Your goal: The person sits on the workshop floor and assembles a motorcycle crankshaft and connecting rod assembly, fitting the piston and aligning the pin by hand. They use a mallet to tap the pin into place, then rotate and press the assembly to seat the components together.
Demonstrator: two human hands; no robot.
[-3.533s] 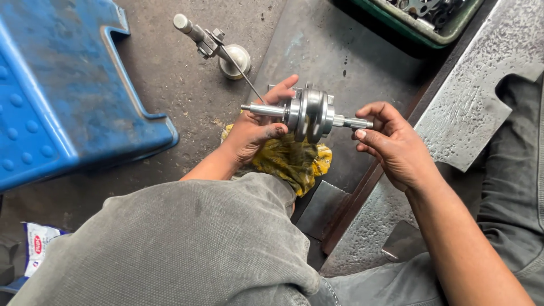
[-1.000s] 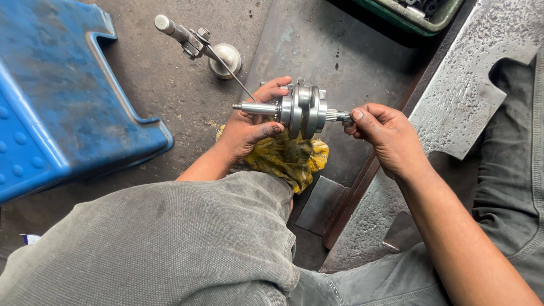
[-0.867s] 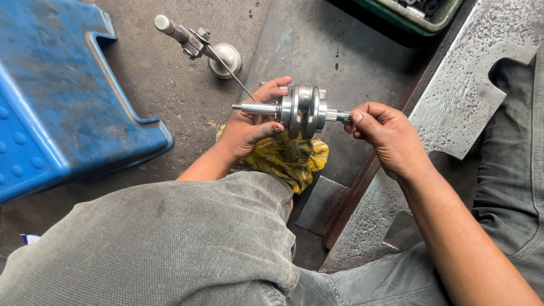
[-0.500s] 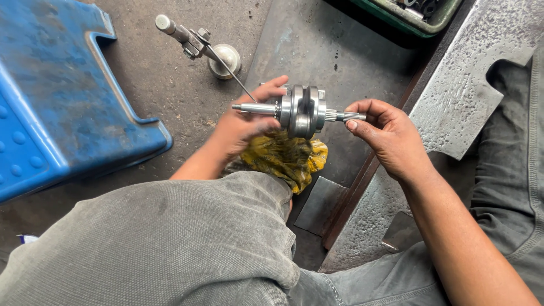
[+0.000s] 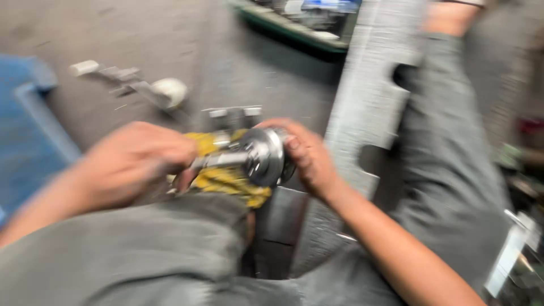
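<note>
Steel, bright and round, sits at the middle of your view: the crankshaft (image 5: pixel 265 157) is held up between your 2 hands, above the yellow rag (image 5: pixel 226 180) that lies just under it. Your left hand (image 5: pixel 144 156) is closed around the shaft end that points left, fingers wrapped over it. Your right hand (image 5: pixel 306 154) cups the far side of the round webs, fingers curled against the metal. Everything is blurred, so finer detail of the grip cannot be told. Below the crankshaft a dark metal block (image 5: pixel 280 226) stands between your grey-trousered legs. To the far left on the concrete floor (image 5: pixel 226 68) lies a metal tool with a round head (image 5: pixel 153 90), well apart from your hands. A blue plastic case (image 5: pixel 25 147) sits at the left edge, and a pale notched metal plate (image 5: pixel 368 96) runs along the right.
</note>
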